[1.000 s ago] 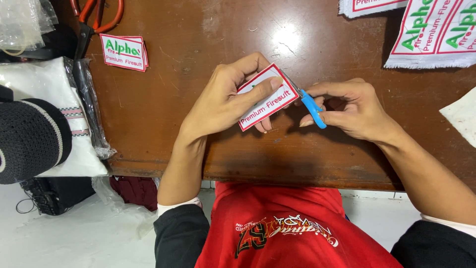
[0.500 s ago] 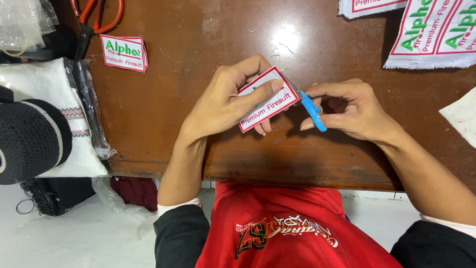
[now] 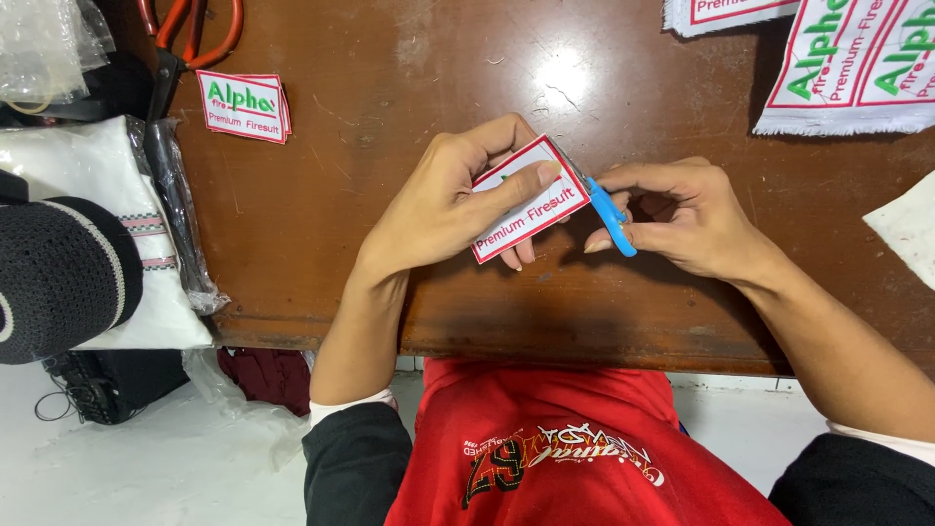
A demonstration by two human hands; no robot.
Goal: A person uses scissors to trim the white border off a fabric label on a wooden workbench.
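My left hand (image 3: pixel 443 205) pinches a small white patch with a red border (image 3: pixel 531 200), thumb on top, held just above the brown wooden table (image 3: pixel 390 117). My right hand (image 3: pixel 687 214) grips a small blue-handled snipper (image 3: pixel 611 214) whose tip meets the patch's right edge. Both hands are close together over the table's near edge.
A small stack of matching patches (image 3: pixel 243 105) lies at the upper left beside orange-handled scissors (image 3: pixel 190 34). Uncut patch fabric (image 3: pixel 852 63) lies at the upper right. White cloth in plastic (image 3: pixel 117 214) and a black knitted cap (image 3: pixel 54 278) sit at the left edge.
The patch has been turned slightly in my left hand, and the blue snipper has shifted a little along its right edge. Both hands stay in place.
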